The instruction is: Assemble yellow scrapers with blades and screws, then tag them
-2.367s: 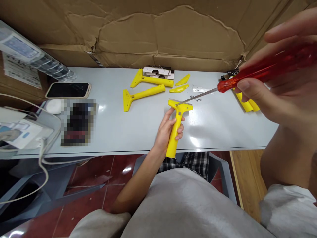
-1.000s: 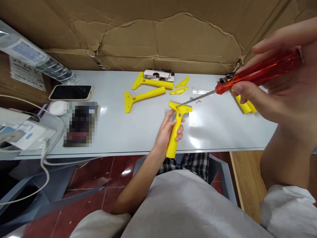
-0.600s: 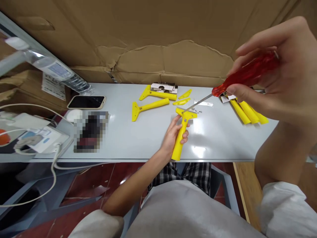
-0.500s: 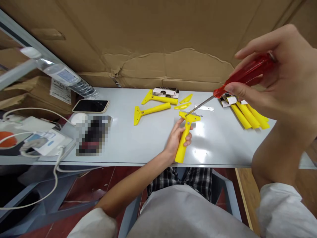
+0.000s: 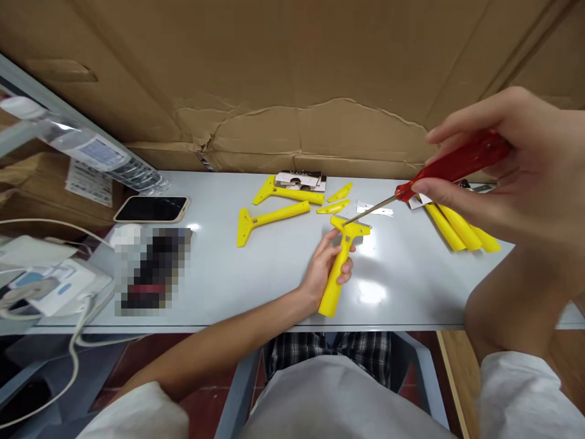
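My left hand (image 5: 319, 271) is closed round the handle of a yellow scraper (image 5: 335, 289), its wide head pointing away from me near the table's front edge. My right hand (image 5: 532, 177) grips a screwdriver (image 5: 450, 160) by its clear red handle. The screwdriver slants down to the left, and its tip meets the left part of the scraper's head. Just beyond the head lie two small yellow plates (image 5: 339, 192) and a flat silvery strip (image 5: 375, 209). Two more yellow scrapers (image 5: 281, 213) rest to the left.
Several yellow handles (image 5: 459, 227) lie at the right, partly behind my right hand. Printed cards (image 5: 299, 180) sit at the back. On the left are a phone (image 5: 152, 208), a blurred-out item (image 5: 155, 268), a water bottle (image 5: 98, 152) and white cables (image 5: 75, 341). Cardboard (image 5: 292, 61) walls the back.
The camera view has shifted, so the table sits lower in the picture. My right hand has come down a little and the screwdriver leans flatter. Both grips stay the same.
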`<action>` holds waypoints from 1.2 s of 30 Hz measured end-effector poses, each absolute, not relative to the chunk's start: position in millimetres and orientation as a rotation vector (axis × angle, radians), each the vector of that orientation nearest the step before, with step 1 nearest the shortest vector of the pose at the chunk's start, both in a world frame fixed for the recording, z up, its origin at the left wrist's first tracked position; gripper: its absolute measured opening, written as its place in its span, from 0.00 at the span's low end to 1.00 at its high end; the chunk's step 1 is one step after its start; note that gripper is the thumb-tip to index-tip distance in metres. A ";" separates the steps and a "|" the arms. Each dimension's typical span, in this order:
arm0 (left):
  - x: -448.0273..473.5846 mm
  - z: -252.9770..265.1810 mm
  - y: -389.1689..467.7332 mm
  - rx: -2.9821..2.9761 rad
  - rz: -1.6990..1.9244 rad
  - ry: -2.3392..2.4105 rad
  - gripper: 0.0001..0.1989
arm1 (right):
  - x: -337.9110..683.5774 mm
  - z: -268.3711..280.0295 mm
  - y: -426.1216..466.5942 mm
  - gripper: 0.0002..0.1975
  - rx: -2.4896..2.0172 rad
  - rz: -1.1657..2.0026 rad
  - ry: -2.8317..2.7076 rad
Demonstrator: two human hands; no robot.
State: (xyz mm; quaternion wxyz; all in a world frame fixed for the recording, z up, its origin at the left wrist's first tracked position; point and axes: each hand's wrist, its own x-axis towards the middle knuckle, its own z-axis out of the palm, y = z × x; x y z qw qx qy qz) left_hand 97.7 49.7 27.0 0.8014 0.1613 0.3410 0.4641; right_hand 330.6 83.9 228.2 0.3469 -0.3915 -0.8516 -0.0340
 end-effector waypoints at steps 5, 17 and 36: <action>93.9 30.0 49.5 0.277 1.006 0.742 0.32 | 326.4 227.2 86.5 0.19 -0.942 -0.016 -2.289; 91.1 25.3 52.2 0.264 1.025 0.694 0.33 | 331.5 219.3 99.9 0.21 -0.991 -0.031 -2.213; 92.3 28.4 53.0 0.246 1.020 0.723 0.32 | 336.1 220.3 98.3 0.35 -0.811 0.171 -2.266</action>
